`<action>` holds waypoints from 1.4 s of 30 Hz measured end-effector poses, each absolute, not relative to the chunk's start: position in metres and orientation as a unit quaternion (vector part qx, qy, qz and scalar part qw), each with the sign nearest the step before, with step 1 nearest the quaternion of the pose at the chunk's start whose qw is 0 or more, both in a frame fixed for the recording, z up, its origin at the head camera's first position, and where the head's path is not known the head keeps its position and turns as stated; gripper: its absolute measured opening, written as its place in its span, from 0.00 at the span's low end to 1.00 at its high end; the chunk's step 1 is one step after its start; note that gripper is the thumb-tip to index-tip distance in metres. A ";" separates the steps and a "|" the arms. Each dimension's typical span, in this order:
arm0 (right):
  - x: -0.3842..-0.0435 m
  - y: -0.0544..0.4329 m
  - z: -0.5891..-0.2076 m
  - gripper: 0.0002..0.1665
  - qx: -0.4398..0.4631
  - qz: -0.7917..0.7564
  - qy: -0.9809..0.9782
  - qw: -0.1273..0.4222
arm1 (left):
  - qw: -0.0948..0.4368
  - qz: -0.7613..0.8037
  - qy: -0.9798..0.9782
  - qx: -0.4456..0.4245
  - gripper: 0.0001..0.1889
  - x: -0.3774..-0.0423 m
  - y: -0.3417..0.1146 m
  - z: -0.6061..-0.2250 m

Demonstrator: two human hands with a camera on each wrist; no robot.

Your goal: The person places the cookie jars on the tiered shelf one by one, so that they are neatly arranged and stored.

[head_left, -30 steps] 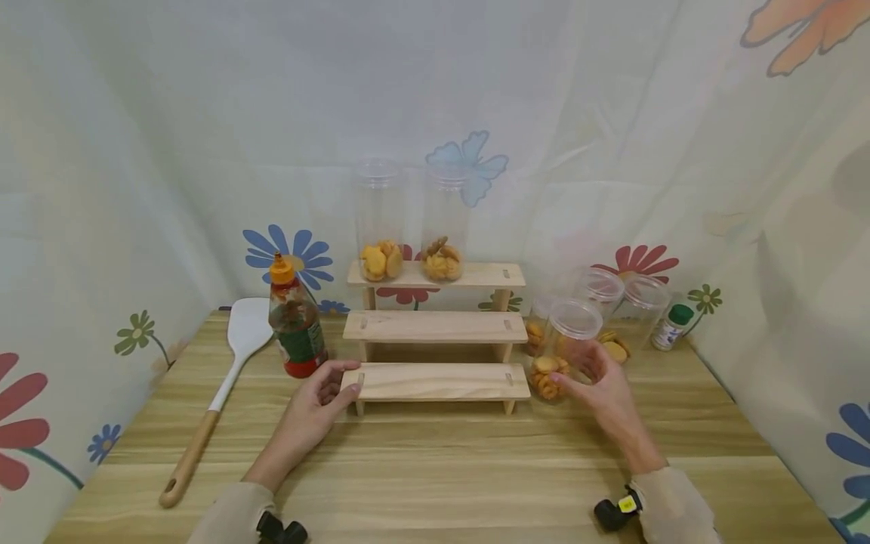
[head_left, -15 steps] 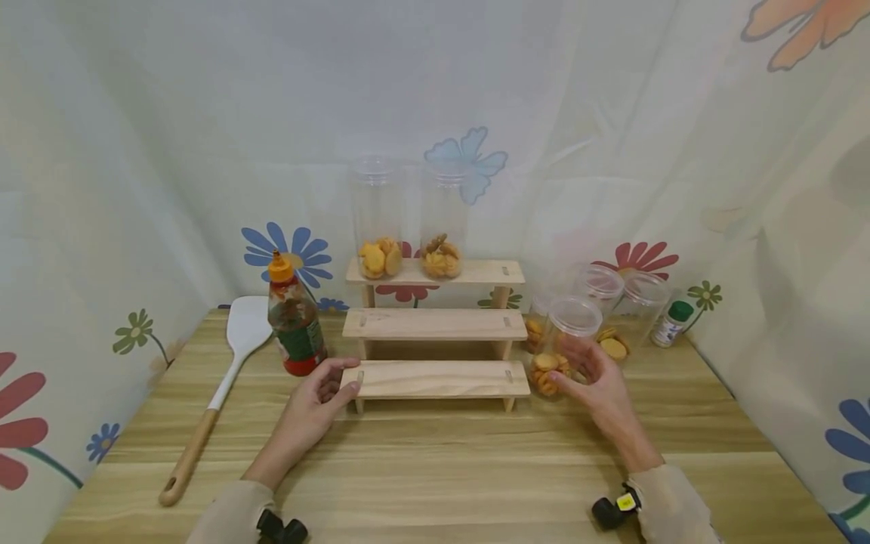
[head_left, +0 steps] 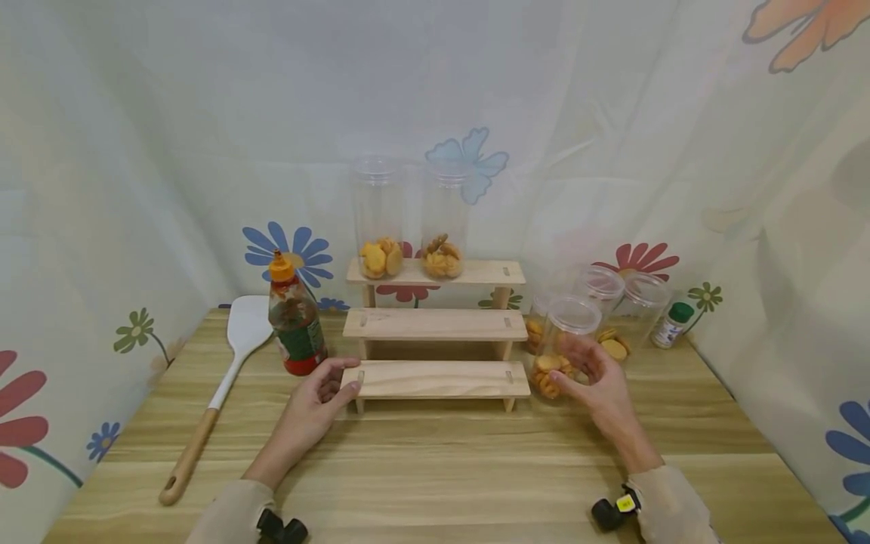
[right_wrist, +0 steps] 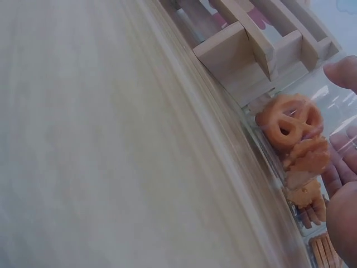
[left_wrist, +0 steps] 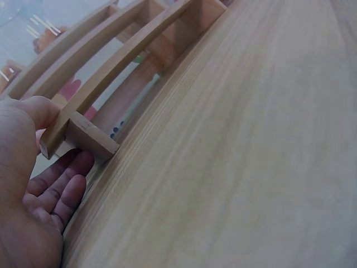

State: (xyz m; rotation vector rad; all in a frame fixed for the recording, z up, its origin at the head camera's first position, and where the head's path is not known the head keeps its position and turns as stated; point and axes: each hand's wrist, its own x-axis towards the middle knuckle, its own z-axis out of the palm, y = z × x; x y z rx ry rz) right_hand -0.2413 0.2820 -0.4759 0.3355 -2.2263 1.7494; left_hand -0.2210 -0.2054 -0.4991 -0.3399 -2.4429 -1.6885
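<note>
A three-tier wooden display shelf [head_left: 435, 379] stands mid-table. My left hand [head_left: 316, 404] holds the left end of its lowest step; in the left wrist view the thumb lies over the board [left_wrist: 106, 84] and the other fingers curl below, by the short leg. My right hand [head_left: 603, 385] grips a tall clear lidded jar [head_left: 559, 336] just right of the shelf, thumb in front and fingers round the far side. Pretzel-shaped cookies [right_wrist: 293, 123] lie in the jar's bottom. Two similar jars, one with yellow cookies [head_left: 381, 258] and one with mixed cookies [head_left: 442, 258], stand on the top tier.
Behind the held jar are more clear jars, including one with round cookies [head_left: 639, 310], and a green-capped shaker [head_left: 671, 325]. Left of the shelf stands a red sauce bottle [head_left: 297, 329], beside a white spatula [head_left: 220, 393] with a wooden handle. Flowered cloth [head_left: 306, 98] encloses the table.
</note>
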 end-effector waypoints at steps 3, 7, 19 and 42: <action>-0.241 0.282 -0.473 0.37 0.121 0.613 -0.765 0.153 | 0.077 -0.563 -0.815 -0.113 0.19 -0.221 -0.205 -0.499; -0.240 0.280 -0.465 0.36 0.126 0.620 -0.755 0.171 | 0.079 -0.563 -0.815 -0.114 0.19 -0.222 -0.206 -0.499; -0.232 0.285 -0.425 0.36 0.135 0.602 -0.761 0.203 | 0.080 -0.562 -0.816 -0.112 0.19 -0.220 -0.204 -0.499; -0.247 0.276 -0.375 0.37 0.159 0.557 -0.791 0.195 | 0.077 -0.561 -0.817 -0.109 0.19 -0.219 -0.204 -0.499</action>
